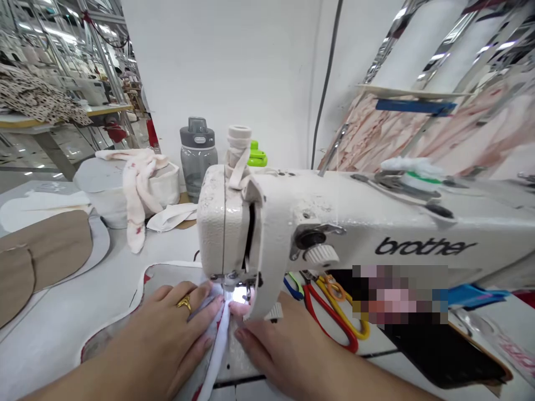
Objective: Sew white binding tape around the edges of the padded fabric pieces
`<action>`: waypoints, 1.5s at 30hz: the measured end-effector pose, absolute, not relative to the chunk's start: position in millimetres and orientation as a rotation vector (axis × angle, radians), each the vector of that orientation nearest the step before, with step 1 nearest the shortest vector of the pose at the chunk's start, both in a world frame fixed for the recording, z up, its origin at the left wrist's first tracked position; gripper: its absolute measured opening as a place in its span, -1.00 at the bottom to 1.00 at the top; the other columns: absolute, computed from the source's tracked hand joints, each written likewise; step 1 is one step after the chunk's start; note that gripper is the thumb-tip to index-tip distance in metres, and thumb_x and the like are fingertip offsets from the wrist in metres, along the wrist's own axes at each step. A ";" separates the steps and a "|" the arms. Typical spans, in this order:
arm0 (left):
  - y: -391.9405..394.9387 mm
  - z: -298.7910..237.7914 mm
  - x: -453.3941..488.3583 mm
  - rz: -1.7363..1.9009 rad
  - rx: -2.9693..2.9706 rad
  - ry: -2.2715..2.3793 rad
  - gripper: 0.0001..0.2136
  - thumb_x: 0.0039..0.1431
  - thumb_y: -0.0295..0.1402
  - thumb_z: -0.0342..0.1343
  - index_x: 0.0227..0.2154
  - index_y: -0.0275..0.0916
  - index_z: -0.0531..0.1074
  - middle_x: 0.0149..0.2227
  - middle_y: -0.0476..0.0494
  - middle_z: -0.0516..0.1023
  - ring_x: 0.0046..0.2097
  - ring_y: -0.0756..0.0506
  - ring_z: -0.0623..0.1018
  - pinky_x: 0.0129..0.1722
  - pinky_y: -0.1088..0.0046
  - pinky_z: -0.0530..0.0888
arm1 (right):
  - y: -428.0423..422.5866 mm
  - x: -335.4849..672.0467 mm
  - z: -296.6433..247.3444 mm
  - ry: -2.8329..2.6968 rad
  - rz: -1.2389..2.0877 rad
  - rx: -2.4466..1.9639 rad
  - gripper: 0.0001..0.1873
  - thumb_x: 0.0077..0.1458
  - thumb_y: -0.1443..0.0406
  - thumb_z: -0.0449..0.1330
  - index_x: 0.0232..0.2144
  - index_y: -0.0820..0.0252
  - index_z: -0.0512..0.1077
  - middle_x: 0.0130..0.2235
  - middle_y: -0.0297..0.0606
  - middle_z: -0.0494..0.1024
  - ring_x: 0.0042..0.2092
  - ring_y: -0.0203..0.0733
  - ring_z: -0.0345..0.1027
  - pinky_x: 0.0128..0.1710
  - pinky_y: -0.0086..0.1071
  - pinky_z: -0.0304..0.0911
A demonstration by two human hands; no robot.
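Note:
My left hand point(175, 328), with a gold ring, lies flat with fingers stretched out on a grey fabric piece point(150, 284) with a white-bound edge. Its fingertips press close to the lit presser foot point(240, 294) of the white sewing machine point(225, 223). A narrow white binding strip point(218, 351) runs from the foot toward me, between my hands. My right hand point(288, 340) rests on the machine bed, partly hidden behind the machine head. Its forefinger tip is beside the strip at the foot, with the thumb apart below it.
Scissors with red handles point(330, 317), yellow-handled scissors point(346, 306) and a dark phone point(451, 351) lie right, under the machine arm. Brown fabric pieces point(50, 245), a fabric-draped white container point(163, 186) and a grey bottle point(199, 159) stand left and behind. A white panel point(234, 67) rises behind.

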State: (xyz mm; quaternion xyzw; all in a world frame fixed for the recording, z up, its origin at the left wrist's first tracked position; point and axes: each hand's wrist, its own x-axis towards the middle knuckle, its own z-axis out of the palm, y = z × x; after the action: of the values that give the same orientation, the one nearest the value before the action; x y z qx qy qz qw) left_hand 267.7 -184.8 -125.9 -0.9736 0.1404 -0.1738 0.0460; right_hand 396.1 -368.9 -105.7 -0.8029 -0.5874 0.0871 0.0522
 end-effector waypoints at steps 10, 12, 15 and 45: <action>-165.2 -113.8 259.7 -0.465 -3.032 0.492 -0.60 0.14 -0.31 0.11 0.08 -0.02 0.38 0.06 -0.04 0.54 -0.05 -0.21 0.57 -0.13 0.23 0.54 | -370.0 392.8 -106.1 -1.879 0.243 -2.317 -0.65 0.32 0.24 -0.02 -0.01 0.13 0.49 -0.15 -0.06 0.57 -0.05 0.08 0.43 -0.08 -0.08 0.36; -168.2 -120.2 258.5 -0.428 -3.028 0.439 -0.62 0.18 -0.29 0.10 0.08 -0.01 0.39 0.06 -0.10 0.53 -0.08 -0.25 0.58 -0.15 0.17 0.52 | -369.1 392.6 -105.0 -1.862 0.246 -2.362 -0.66 0.32 0.24 -0.02 -0.13 0.15 0.55 -0.15 -0.05 0.58 -0.09 0.08 0.44 -0.11 -0.09 0.37; -176.8 -134.2 256.9 -0.416 -3.037 0.308 -0.64 0.20 -0.29 0.05 0.06 -0.05 0.42 0.09 -0.21 0.50 -0.04 -0.31 0.54 -0.12 0.09 0.46 | -367.9 392.5 -104.3 -1.857 0.226 -2.413 -0.63 0.32 0.24 -0.02 -0.29 0.18 0.57 -0.13 -0.02 0.58 -0.09 0.08 0.44 -0.10 -0.08 0.37; -175.1 -142.3 262.9 -0.528 -3.102 0.162 -0.66 0.31 -0.31 -0.12 0.08 -0.13 0.38 0.04 -0.29 0.49 0.03 -0.33 0.46 -0.13 0.04 0.42 | -371.0 396.9 -109.4 -1.841 0.142 -2.398 -0.60 0.32 0.27 -0.04 -0.30 0.25 0.59 -0.18 -0.01 0.59 -0.15 0.06 0.44 -0.11 -0.09 0.38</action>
State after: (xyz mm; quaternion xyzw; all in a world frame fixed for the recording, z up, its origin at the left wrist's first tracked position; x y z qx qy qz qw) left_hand 262.9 -175.1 -142.3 -0.9845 0.0515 -0.1675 -0.0046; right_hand 396.9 -371.0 -109.4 -0.7910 -0.6073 0.0470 0.0575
